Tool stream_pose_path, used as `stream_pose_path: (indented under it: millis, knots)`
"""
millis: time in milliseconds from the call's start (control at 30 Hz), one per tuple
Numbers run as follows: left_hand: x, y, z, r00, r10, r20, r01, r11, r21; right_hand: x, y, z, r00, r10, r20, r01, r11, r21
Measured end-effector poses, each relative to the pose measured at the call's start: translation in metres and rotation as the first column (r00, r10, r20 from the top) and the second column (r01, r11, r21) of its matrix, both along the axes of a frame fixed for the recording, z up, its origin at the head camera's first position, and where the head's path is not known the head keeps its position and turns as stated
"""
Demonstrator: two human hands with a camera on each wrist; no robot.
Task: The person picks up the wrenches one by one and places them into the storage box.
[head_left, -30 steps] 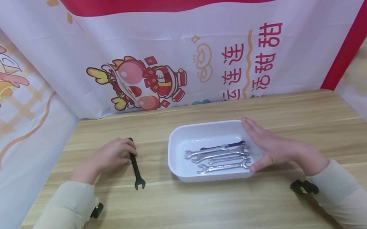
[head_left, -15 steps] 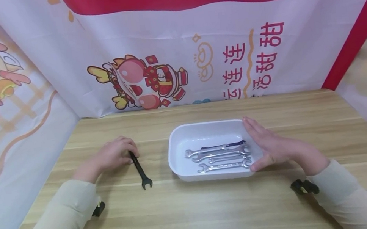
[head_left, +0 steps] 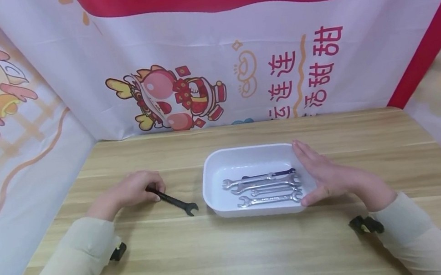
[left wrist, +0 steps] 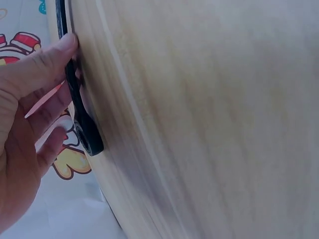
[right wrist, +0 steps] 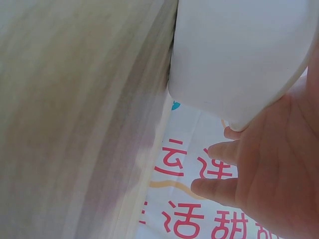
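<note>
My left hand (head_left: 138, 189) pinches a black combination wrench (head_left: 174, 201) between thumb and fingers. The wrench's open-jaw end points right and toward me, close to the white plastic tray (head_left: 212, 207). In the left wrist view the wrench's ring end (left wrist: 88, 134) sticks out below the fingers, near the tabletop. My right hand (head_left: 326, 175) spans the tray's right end with straight, spread fingers, thumb at the near corner. In the right wrist view its palm is up against the tray wall (right wrist: 239, 55). Several silver wrenches (head_left: 269, 199) and a dark one (head_left: 284, 172) lie crosswise in the tray.
The wood-grain table (head_left: 235, 255) ends at the back against a white and red printed cloth (head_left: 191, 35). Another printed cloth (head_left: 31, 147) hangs along the left side. A black wrist camera (head_left: 118, 252) sits by the left sleeve, and another (head_left: 366, 225) by the right.
The black wrench has swung from pointing toward me to pointing right, its open-jaw end nearing the tray. My left hand has turned slightly with it. The right hand and tray have stayed in place.
</note>
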State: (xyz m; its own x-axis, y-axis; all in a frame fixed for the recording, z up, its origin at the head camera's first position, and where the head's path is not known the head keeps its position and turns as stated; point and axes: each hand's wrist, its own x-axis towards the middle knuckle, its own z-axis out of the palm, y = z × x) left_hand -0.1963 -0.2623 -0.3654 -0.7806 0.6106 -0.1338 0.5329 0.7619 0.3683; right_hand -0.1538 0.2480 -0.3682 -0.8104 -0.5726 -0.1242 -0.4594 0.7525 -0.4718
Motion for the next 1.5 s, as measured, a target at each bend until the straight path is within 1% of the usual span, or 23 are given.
stream_pose_path:
  millis: [133,233,433,600,800,867,1067,1267,1500]
  knots:
    - [0.000,-0.002,0.000,0.997,0.002,0.081,-0.005,1.000,0.028,0.000,0.000,-0.001,1.000,0.001,0.004,-0.001,1.000,0.003]
    - [0.001,-0.003,0.001,0.993,0.000,0.114,-0.005,0.999,0.047,0.001,0.000,-0.001,1.000,0.000,0.007,0.000,1.000,0.002]
    - [0.003,-0.003,0.001,0.986,-0.010,0.168,-0.006,0.995,0.097,0.001,-0.001,0.001,1.000,-0.006,0.017,0.006,1.000,-0.009]
    - [0.004,-0.004,0.000,0.983,-0.014,0.186,-0.009,0.993,0.121,0.001,-0.002,0.003,1.000,-0.008,0.016,0.008,1.000,-0.010]
    - [0.004,-0.005,-0.002,0.982,-0.005,0.188,-0.021,0.991,0.133,0.001,-0.002,0.003,1.000,0.003,0.003,-0.003,1.000,-0.002]
    - [0.004,-0.006,-0.001,0.984,-0.005,0.177,-0.019,0.991,0.135,0.001,-0.002,0.003,1.000,-0.002,0.006,0.002,1.000,-0.001]
    - [0.008,-0.009,0.003,0.990,0.006,0.144,-0.026,0.991,0.135,0.002,-0.002,0.003,1.000,-0.014,0.017,0.014,1.000,-0.006]
    - [0.012,-0.015,0.009,0.992,0.031,0.125,-0.049,0.989,0.138,0.003,-0.001,0.003,1.000,-0.005,0.005,0.005,1.000,-0.002]
    - [0.014,-0.022,0.019,0.993,0.081,0.090,-0.092,0.987,0.133,0.002,0.000,0.002,1.000,-0.011,0.014,0.011,1.000,-0.006]
